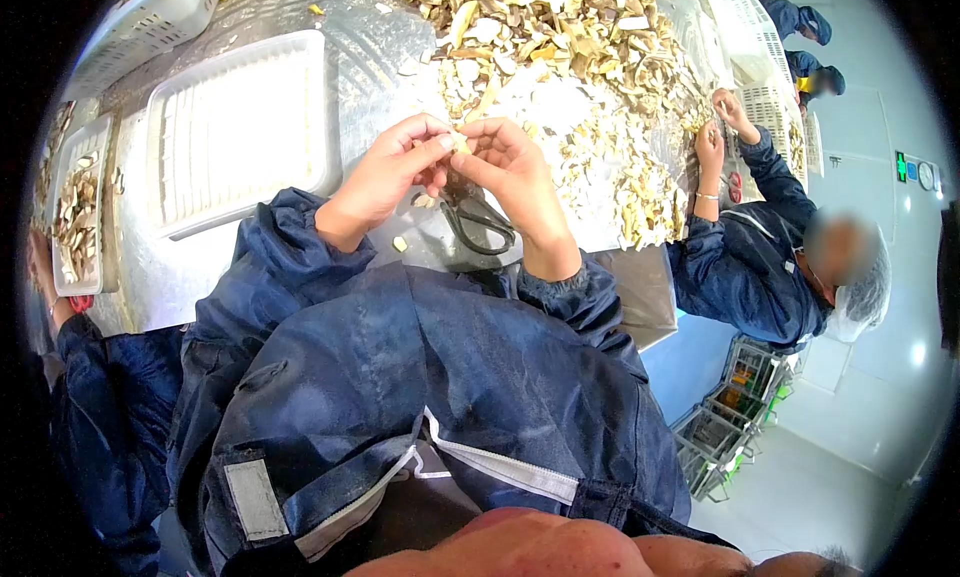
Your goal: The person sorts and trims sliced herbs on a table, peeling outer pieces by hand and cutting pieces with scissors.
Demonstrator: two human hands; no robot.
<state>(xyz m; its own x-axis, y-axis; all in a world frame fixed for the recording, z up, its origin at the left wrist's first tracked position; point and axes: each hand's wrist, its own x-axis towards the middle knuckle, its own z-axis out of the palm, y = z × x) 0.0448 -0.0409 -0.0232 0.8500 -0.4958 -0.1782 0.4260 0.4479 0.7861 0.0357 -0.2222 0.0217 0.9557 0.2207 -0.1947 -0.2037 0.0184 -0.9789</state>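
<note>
Near the middle of the counter's (370, 87) near edge, a small pale piece (460, 143) was held above the surface between both hands. The left hand (392, 169) pinched it from one side with thumb and fingers, and the right hand (515, 177) met it from the other, its thumb and forefinger closed in on the same bit, so the fingertips of the two hands nearly touched. Just below them, toward the near edge, showed the black looped handles (480, 227) of a tool; its working end was hidden, and whether the tool rested on the counter or hung from the right hand could not be told. A loose piece (400, 244) lay close to that edge.

A broad heap of brown and cream slices (575, 52) spread from the far edge down to the near right corner. Left of the hands stood a shallow white tray (240, 127) with a ribbed bottom, and farther toward the left end a narrower tray (104, 167) held more slices. A co-worker's hands (735, 115) were raised beside the heap at the right edge, near a white basket (765, 107).
</note>
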